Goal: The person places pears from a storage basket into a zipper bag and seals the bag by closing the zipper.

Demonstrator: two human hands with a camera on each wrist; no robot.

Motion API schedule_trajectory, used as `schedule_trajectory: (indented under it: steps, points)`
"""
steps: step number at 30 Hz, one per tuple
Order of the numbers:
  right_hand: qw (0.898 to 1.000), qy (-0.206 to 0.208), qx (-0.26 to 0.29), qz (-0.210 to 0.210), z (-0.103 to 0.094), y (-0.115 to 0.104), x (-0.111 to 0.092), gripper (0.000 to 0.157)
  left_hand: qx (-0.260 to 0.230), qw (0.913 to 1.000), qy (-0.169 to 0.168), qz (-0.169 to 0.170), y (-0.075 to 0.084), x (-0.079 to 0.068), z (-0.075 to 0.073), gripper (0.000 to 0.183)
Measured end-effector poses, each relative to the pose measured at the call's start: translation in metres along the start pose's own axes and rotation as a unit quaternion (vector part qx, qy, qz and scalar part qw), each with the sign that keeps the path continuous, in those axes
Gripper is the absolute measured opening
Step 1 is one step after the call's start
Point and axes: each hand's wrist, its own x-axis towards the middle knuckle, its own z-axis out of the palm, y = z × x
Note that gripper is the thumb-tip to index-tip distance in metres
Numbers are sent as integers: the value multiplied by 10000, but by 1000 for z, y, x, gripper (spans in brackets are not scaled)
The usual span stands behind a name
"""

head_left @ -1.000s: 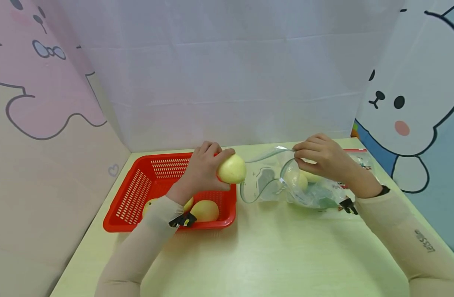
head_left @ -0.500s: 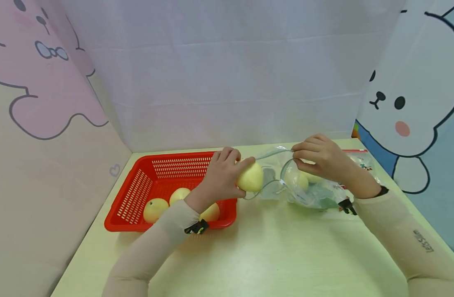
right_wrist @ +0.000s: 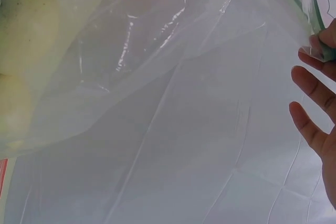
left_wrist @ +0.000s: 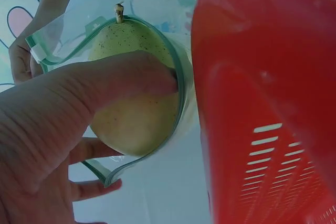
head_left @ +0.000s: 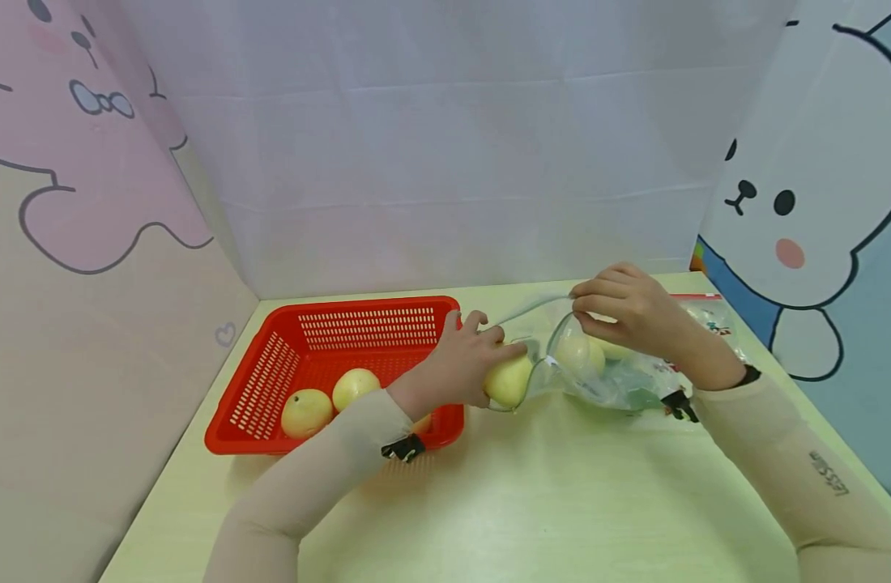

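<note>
Your left hand (head_left: 463, 362) grips a round, pale yellow-green pear (head_left: 509, 380), thumb laid across its speckled skin, at the open mouth of a clear plastic zip bag (head_left: 624, 385) with a green-edged rim. In the left wrist view that rim loops around the fruit. Your right hand (head_left: 626, 314) pinches the rim between thumb and forefinger, the other fingers apart; two pale yellow fruits (head_left: 580, 355) show inside. Beside the bag on the pale yellow-green desk (head_left: 547, 502), a red slotted plastic basket (head_left: 310, 366) holds more yellow fruit (head_left: 306, 414).
</note>
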Motion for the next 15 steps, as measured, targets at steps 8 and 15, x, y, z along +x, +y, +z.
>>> schedule_trajectory:
  steps: [8, 15]
  points:
    - [9998, 205, 45, -47, 0, 1, -1, 37, 81, 9990, -404, -155, 2, 1, -1, 76]
    - [10000, -8, 16, -25, -3, -1, -1, 36, 29, 9990, -397, -202, -1, 1, -1, 75]
